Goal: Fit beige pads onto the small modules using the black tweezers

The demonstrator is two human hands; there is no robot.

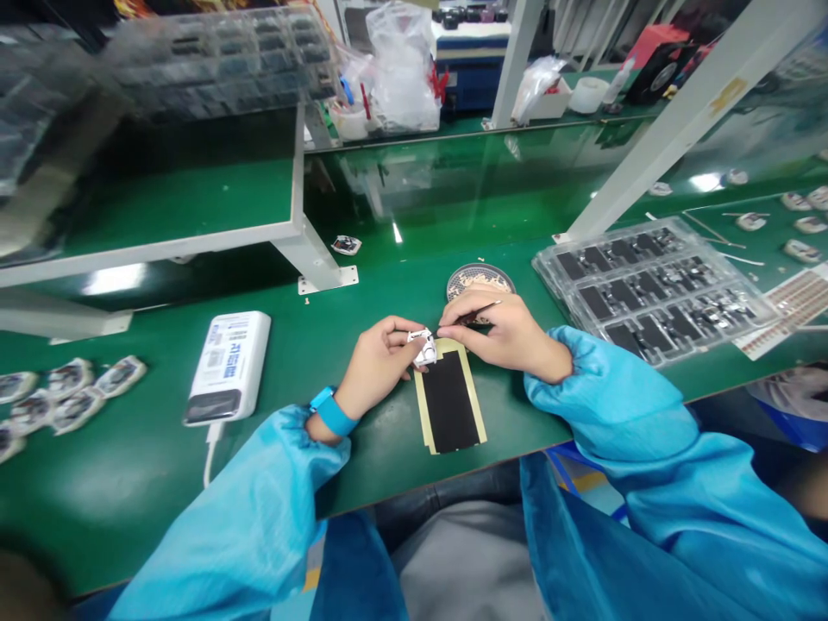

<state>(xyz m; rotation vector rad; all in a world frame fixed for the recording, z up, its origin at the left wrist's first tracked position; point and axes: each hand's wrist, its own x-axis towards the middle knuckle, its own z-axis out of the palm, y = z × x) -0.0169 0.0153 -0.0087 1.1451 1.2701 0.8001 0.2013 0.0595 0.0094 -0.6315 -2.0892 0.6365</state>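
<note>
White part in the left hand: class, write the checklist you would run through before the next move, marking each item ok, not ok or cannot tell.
1. Left hand grips the white part: ok, pinched at its side.
2. Right hand holds the thin tool: ok, pointing toward the white part.
3. Tool tip touching the white part: cannot tell, too small to see.
4. Black pad flat on the green bench: ok, just below the hands.
5. Round dish of small pieces fully uncovered: not ok, the right hand hides its near side.
6. Cable in the white power bank: ok.
</note>
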